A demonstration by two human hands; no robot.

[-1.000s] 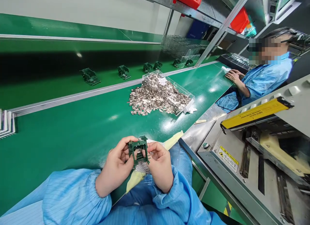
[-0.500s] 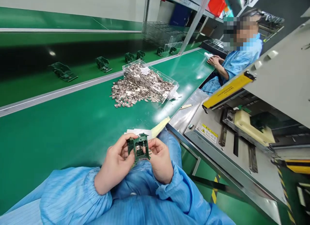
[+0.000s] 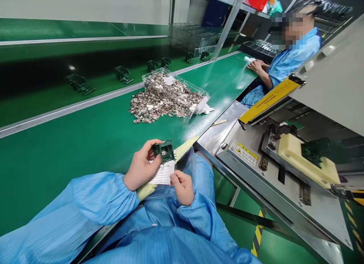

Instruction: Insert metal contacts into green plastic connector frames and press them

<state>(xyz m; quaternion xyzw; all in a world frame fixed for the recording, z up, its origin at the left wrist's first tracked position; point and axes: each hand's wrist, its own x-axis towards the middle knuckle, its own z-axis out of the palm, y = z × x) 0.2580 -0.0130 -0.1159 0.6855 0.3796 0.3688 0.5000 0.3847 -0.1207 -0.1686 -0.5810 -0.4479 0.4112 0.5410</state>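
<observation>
My left hand [image 3: 142,163] is closed around a dark green plastic frame [image 3: 165,152] with an open middle and thin prongs at its sides. A small light metallic piece shows inside the frame. Just below it lies a white sheet with ribbed stripes [image 3: 162,174], partly covered by the frame and my left fingers. My right hand [image 3: 182,187] pinches the right edge of this sheet between thumb and forefinger. Whether a tiny part is also between those fingertips is hidden. A pale yellow strip [image 3: 186,147] runs beneath the sheet along the table edge.
Small metal pieces [image 3: 153,105] spill from a tipped clear tray [image 3: 196,108] on the green table [image 3: 93,142]. Several green frames [image 3: 123,74] stand on the strip behind. At right is a machine with a cream fixture [image 3: 295,154]; beyond it a co-worker [image 3: 295,59] sits.
My right hand has let go of the green frame and moved down to the striped sheet's edge. My left hand has raised and tilted the frame, uncovering more of the sheet.
</observation>
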